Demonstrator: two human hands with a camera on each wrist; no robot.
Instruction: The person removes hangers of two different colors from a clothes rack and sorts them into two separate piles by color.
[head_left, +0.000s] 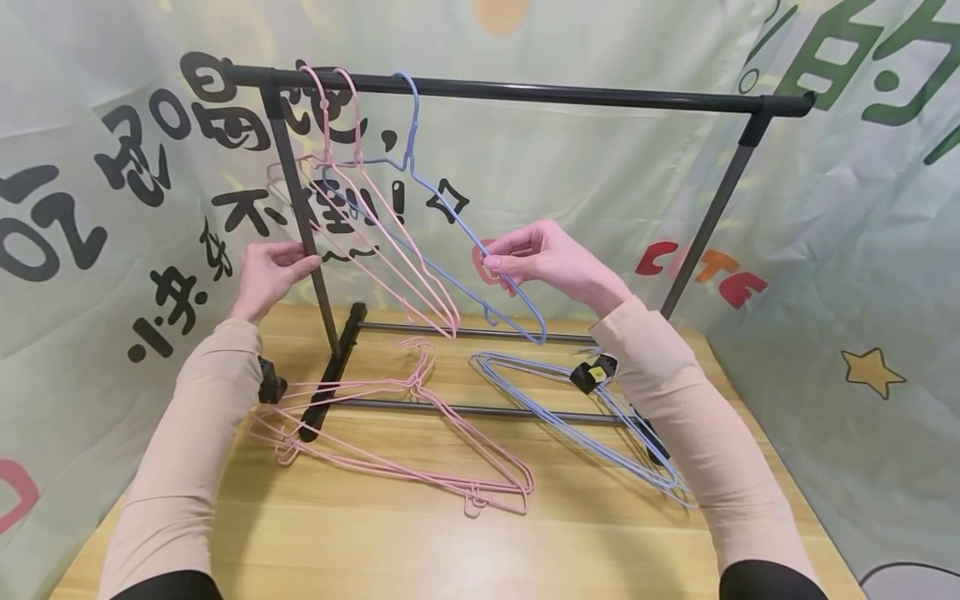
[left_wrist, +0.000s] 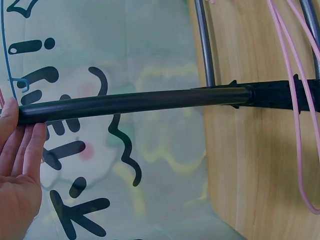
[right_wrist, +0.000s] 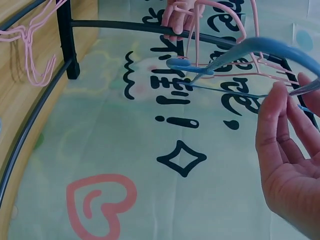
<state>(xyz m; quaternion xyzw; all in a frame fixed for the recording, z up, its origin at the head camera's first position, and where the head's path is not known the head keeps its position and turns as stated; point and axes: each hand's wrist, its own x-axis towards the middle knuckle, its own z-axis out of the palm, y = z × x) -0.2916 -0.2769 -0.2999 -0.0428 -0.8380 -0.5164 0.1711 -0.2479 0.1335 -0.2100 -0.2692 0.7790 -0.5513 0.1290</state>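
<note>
Pinching a slanting arm of the blue hanger [head_left: 453, 212] between thumb and fingers of the right hand [head_left: 562, 262]. Gripping the left post [left_wrist: 130, 103] of the rack with thumb and fingers of the left hand [head_left: 273, 271], probably to steady the frame.

Note the blue hanger up at the rail [head_left: 570, 93], hook over the top, just right of two hung pink hangers [head_left: 327, 125], with a gap between at the hooks. Cannot tell how much weight rests on the rail and how much on the right hand.

Also note loose pink hangers [head_left: 416, 382] on the tabletop [head_left: 375, 550], partly over the rack's left foot, and loose blue hangers [head_left: 558, 423] to their right.

Looks like the placing step for a single hanger: hooked by now, not yet released. Judging by the piles below, well short of finished.

Calls next, in all likelihood, for settling the hook squarely on the rail, perhaps sliding it along, then easing off the pinch without bumping the pink pair. Worth keeping the left post steady meanwhile. Could snag a lower corner on the neighbouring pink ones if swung left too freely.
</note>
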